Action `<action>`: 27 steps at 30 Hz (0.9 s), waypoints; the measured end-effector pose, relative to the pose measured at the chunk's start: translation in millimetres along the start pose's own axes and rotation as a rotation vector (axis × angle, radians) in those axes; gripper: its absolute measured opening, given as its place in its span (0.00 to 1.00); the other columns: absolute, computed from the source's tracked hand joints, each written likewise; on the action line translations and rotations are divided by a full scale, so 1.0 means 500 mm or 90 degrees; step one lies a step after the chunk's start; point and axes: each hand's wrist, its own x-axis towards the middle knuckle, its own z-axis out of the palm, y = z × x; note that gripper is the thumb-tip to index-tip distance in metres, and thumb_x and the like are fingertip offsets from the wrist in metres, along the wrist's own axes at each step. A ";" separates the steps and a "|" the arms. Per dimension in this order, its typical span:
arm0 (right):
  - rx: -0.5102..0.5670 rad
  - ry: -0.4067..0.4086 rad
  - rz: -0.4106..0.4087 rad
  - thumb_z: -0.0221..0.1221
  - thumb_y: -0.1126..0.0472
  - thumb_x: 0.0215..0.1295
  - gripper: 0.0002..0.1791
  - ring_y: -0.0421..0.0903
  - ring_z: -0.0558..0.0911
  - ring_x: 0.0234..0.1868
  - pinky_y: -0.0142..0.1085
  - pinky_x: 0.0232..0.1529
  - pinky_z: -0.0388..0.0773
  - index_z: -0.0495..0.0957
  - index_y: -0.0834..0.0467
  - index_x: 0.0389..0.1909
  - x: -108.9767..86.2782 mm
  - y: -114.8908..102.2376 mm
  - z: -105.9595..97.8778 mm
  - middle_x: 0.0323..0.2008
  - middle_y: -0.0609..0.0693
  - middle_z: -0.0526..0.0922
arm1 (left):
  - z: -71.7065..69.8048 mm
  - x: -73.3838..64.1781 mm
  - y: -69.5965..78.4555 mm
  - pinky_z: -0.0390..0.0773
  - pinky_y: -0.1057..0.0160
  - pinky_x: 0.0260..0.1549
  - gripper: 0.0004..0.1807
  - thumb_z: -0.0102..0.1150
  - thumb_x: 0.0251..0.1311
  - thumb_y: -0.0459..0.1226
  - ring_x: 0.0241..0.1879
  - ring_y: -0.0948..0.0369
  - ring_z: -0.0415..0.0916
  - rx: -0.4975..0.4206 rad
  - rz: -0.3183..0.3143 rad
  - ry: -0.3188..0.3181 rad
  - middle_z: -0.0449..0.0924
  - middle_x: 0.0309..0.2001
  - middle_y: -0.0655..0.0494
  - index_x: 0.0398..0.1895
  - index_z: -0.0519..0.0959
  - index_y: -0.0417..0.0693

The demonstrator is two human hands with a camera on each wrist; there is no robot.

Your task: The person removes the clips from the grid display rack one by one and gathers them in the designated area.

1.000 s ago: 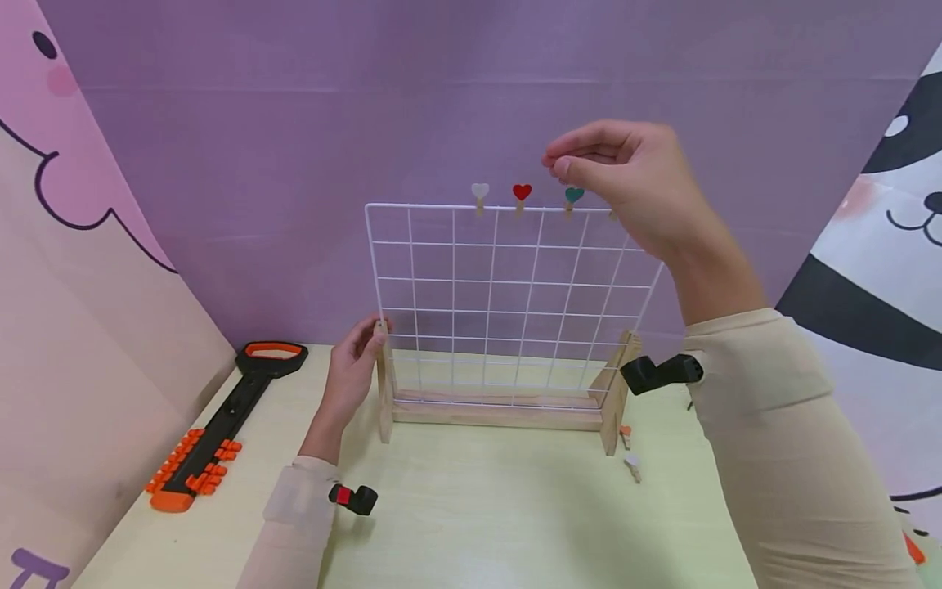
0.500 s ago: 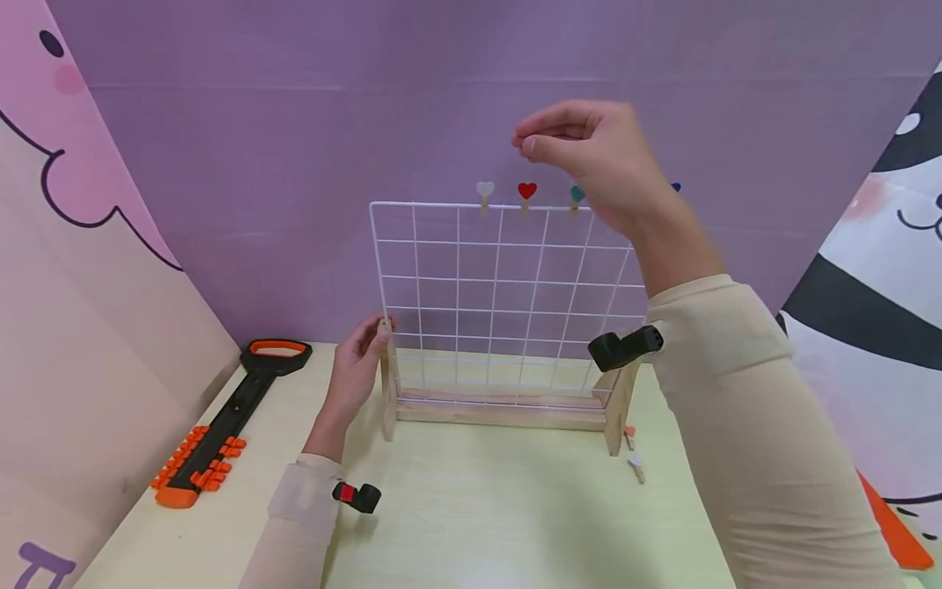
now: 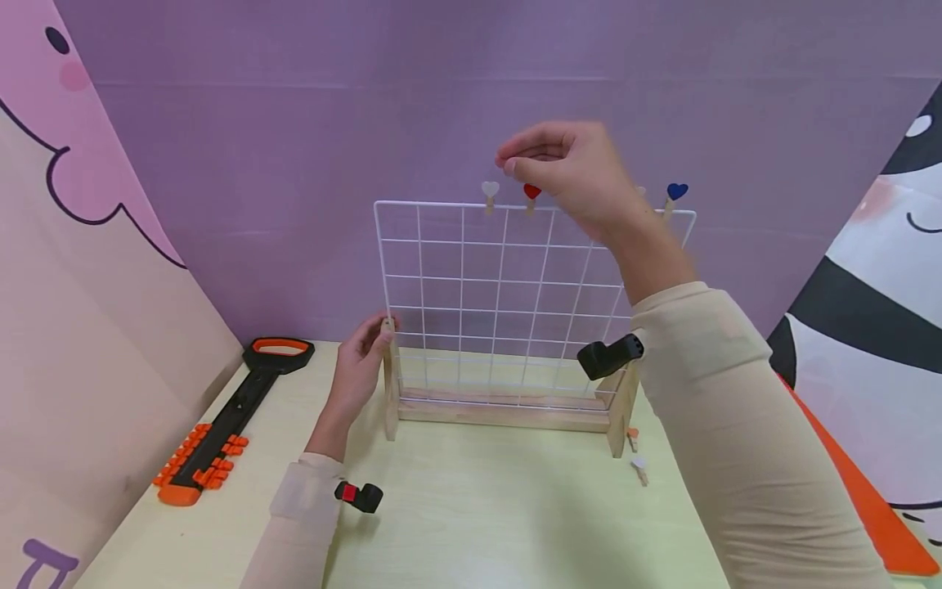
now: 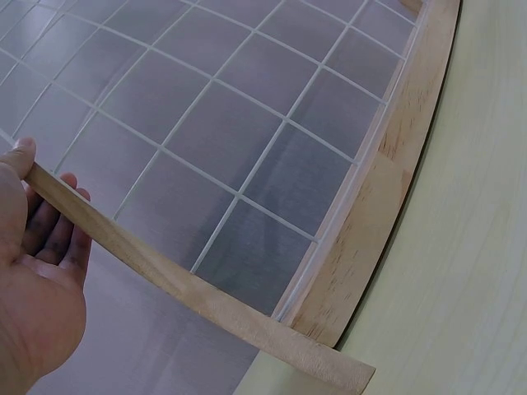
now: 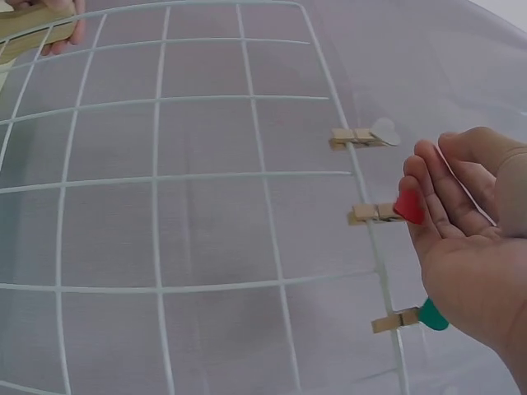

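Observation:
A white wire grid [image 3: 478, 262] stands upright in a wooden stand [image 3: 508, 415]. My left hand [image 3: 355, 368] grips the top of the stand's left upright [image 4: 165, 276], thumb on one side and fingers on the other. Above the grid's top wire my right hand [image 3: 577, 168] hovers with loosely bent fingers and nothing visible in them. Near its fingertips, a white heart clothespin [image 5: 365, 137] and a red heart clothespin [image 5: 383, 212] are clipped to that wire. A green heart clothespin [image 5: 412, 319] sits farther along, hidden by the hand in the head view.
A blue heart clothespin [image 3: 675, 193] is clipped near the grid's right corner, beside a partly hidden pale one. Two loose clothespins, one orange [image 3: 633, 439] and one white [image 3: 640, 469], lie right of the stand. A black and orange tool [image 3: 235, 417] lies at the left.
My right hand has moved left along the grid's top, rising and then dropping a little. The blue heart clothespin has come out from behind it. My left hand stays on the stand.

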 end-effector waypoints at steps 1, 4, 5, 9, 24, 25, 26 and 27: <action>-0.014 -0.001 0.000 0.65 0.61 0.70 0.11 0.46 0.84 0.51 0.28 0.49 0.80 0.86 0.59 0.49 0.000 0.003 0.003 0.46 0.48 0.89 | 0.000 0.000 0.000 0.73 0.76 0.56 0.22 0.55 0.76 0.41 0.58 0.64 0.75 0.000 0.000 0.000 0.78 0.64 0.40 0.68 0.74 0.41; -0.030 -0.004 0.000 0.65 0.60 0.70 0.11 0.45 0.84 0.50 0.29 0.44 0.80 0.86 0.59 0.49 0.000 0.009 0.012 0.46 0.49 0.89 | 0.000 -0.002 0.000 0.73 0.77 0.57 0.23 0.54 0.77 0.41 0.60 0.62 0.75 0.007 -0.004 -0.002 0.78 0.64 0.39 0.68 0.74 0.40; -0.037 -0.005 0.001 0.65 0.60 0.70 0.10 0.44 0.84 0.49 0.30 0.42 0.80 0.86 0.59 0.49 0.000 0.010 0.015 0.46 0.49 0.89 | 0.000 -0.003 -0.001 0.73 0.77 0.57 0.23 0.54 0.77 0.42 0.61 0.62 0.75 0.009 -0.004 -0.003 0.77 0.65 0.38 0.69 0.73 0.40; -0.076 -0.008 0.010 0.65 0.59 0.71 0.11 0.43 0.83 0.46 0.29 0.36 0.77 0.86 0.58 0.49 0.000 0.010 0.025 0.46 0.49 0.89 | -0.001 -0.004 0.000 0.73 0.77 0.57 0.24 0.54 0.77 0.43 0.62 0.61 0.74 0.011 -0.008 -0.007 0.77 0.65 0.39 0.69 0.72 0.39; -0.151 0.006 0.026 0.65 0.59 0.70 0.12 0.48 0.83 0.48 0.29 0.48 0.78 0.87 0.58 0.50 -0.001 0.029 0.037 0.42 0.46 0.88 | 0.001 -0.002 -0.004 0.73 0.76 0.58 0.22 0.54 0.77 0.43 0.61 0.64 0.75 0.015 -0.019 -0.004 0.80 0.63 0.46 0.68 0.75 0.45; -0.155 0.010 0.028 0.65 0.58 0.70 0.12 0.48 0.83 0.48 0.29 0.48 0.78 0.87 0.58 0.50 -0.001 0.030 0.038 0.42 0.46 0.88 | 0.001 -0.002 -0.004 0.73 0.76 0.58 0.22 0.54 0.77 0.43 0.61 0.64 0.75 0.015 -0.019 -0.004 0.80 0.63 0.46 0.68 0.74 0.44; -0.154 0.015 0.028 0.65 0.59 0.70 0.12 0.48 0.83 0.47 0.29 0.48 0.78 0.87 0.58 0.50 -0.001 0.030 0.039 0.41 0.46 0.89 | 0.001 -0.002 -0.004 0.73 0.76 0.58 0.22 0.54 0.77 0.43 0.61 0.64 0.75 0.015 -0.018 -0.005 0.80 0.63 0.46 0.68 0.74 0.44; -0.152 0.021 0.028 0.65 0.59 0.69 0.12 0.47 0.83 0.46 0.29 0.47 0.78 0.87 0.58 0.50 -0.001 0.031 0.040 0.41 0.45 0.89 | 0.001 -0.002 -0.004 0.73 0.75 0.58 0.22 0.54 0.77 0.43 0.61 0.64 0.75 0.014 -0.015 -0.006 0.80 0.63 0.46 0.68 0.74 0.43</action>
